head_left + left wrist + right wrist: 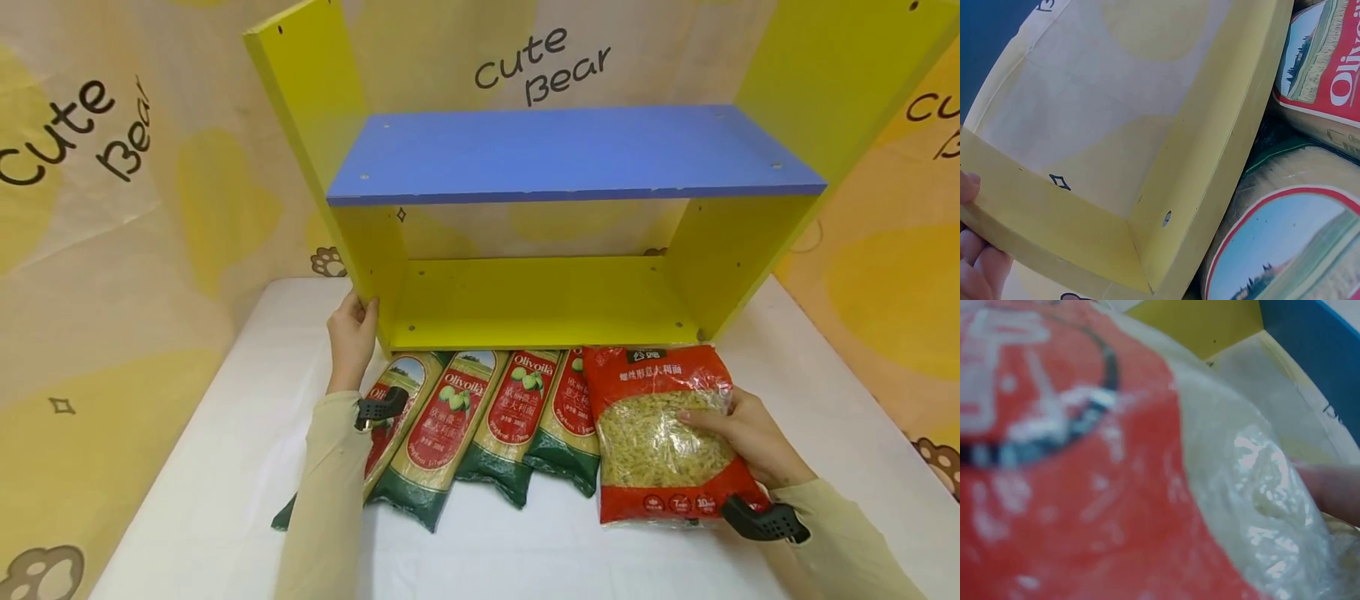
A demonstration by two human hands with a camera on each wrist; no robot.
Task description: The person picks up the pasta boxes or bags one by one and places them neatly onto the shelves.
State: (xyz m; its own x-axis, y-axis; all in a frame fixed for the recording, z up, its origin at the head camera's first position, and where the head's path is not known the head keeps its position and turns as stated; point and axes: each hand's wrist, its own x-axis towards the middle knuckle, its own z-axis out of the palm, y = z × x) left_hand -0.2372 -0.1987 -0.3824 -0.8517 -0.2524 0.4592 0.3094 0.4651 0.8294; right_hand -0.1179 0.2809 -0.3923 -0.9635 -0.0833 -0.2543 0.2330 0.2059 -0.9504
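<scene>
My left hand [351,337] grips the yellow shelf's [540,304] left panel; my right hand [750,437] grips the red pasta bag [660,433] near the surface's front edge. Next: lift the bag into the shelf's lower compartment.

one yellow shelf unit [540,300] with one blue board [570,154] stands beyond both hands. four green-ended olivoila pasta packets [480,417] lie in a row between the hands. one red bag of spiral pasta [660,433] sits under the right hand [750,437]. two hands show, the left hand [351,337] at the shelf's edge.
</scene>
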